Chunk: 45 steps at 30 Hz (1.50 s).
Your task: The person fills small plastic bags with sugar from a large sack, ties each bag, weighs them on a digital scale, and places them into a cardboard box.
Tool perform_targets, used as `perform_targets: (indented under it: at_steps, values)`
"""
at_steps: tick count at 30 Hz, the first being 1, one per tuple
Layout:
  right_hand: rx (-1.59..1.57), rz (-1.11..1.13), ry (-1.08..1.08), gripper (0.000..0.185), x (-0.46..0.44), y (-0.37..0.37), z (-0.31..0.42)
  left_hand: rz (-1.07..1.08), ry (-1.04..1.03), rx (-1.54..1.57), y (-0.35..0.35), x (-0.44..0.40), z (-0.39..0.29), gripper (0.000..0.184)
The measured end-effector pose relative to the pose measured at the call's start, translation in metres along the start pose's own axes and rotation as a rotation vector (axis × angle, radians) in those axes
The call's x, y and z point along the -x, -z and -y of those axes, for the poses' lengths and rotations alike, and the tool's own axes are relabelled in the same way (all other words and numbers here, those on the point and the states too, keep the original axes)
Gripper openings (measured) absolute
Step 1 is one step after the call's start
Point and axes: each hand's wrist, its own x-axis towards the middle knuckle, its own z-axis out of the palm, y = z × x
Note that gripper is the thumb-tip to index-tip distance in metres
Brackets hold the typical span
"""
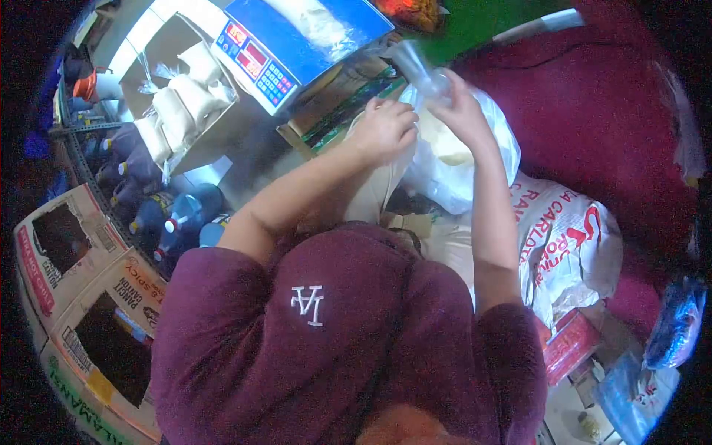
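My right hand [463, 111] is closed around a clear, tapered plastic container [421, 70], blurred and tilted, above an open white plastic bag [500, 137]. Pale powder [449, 144] shows inside the bag. At the bag's left side, my left hand [386, 130] has its fingers curled; whatever they grip, if anything, is hidden. A blue digital scale [293, 52] with red displays stands beyond my left hand. On it lies a filled clear bag of white contents [315, 22].
A cardboard box [215, 122] at the upper left holds several tied bags of white powder [174, 115]. Dark bottles [182, 215] and cut-open cartons [104, 319] line the left. A printed white sack [571, 245] stands at right, near a dark red surface [586, 126].
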Motion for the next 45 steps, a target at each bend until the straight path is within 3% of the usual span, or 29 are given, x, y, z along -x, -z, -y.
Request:
perform_targets:
  at_steps: [4, 11, 14, 20, 23, 26, 38, 40, 44, 45]
  values:
    - [0.240, -0.026, 0.132, 0.070, -0.032, -0.025, 0.030, 0.048, 0.047, 0.014, 0.007, 0.001, 0.003, 0.023]
    - [0.504, -0.033, 0.094, 0.059, -0.032, -0.046, 0.070, 0.025, 0.067, 0.035, 0.013, 0.005, 0.009, 0.028]
    - [0.480, -0.164, 0.182, 0.052, -0.039, -0.059, 0.063, 0.064, 0.093, 0.038, 0.014, 0.004, 0.007, 0.030]
    - [0.375, -0.196, 0.229, 0.046, -0.048, -0.073, 0.066, 0.133, 0.119, 0.028, 0.014, 0.003, 0.006, 0.035]
    - [0.407, -0.232, 0.246, 0.043, -0.062, -0.084, 0.071, -0.014, 0.073, 0.051, 0.012, 0.002, 0.006, 0.032]
    - [0.411, -0.235, 0.220, 0.041, -0.074, -0.091, 0.079, -0.049, 0.082, 0.096, 0.016, 0.002, 0.004, 0.044]
    - [0.373, -0.203, 0.147, 0.043, -0.084, -0.102, 0.088, 0.131, 0.180, 0.093, 0.026, 0.001, 0.007, 0.049]
    - [0.385, -0.208, 0.182, 0.044, -0.097, -0.111, 0.099, 0.074, 0.008, -0.041, 0.021, 0.003, 0.010, 0.054]
    - [0.378, -0.233, 0.217, 0.044, -0.107, -0.119, 0.114, 0.065, -0.024, -0.062, 0.029, 0.002, 0.008, 0.056]
    - [0.379, -0.232, 0.218, 0.044, -0.106, -0.118, 0.112, 0.091, 0.049, -0.023, 0.032, 0.000, 0.006, 0.055]
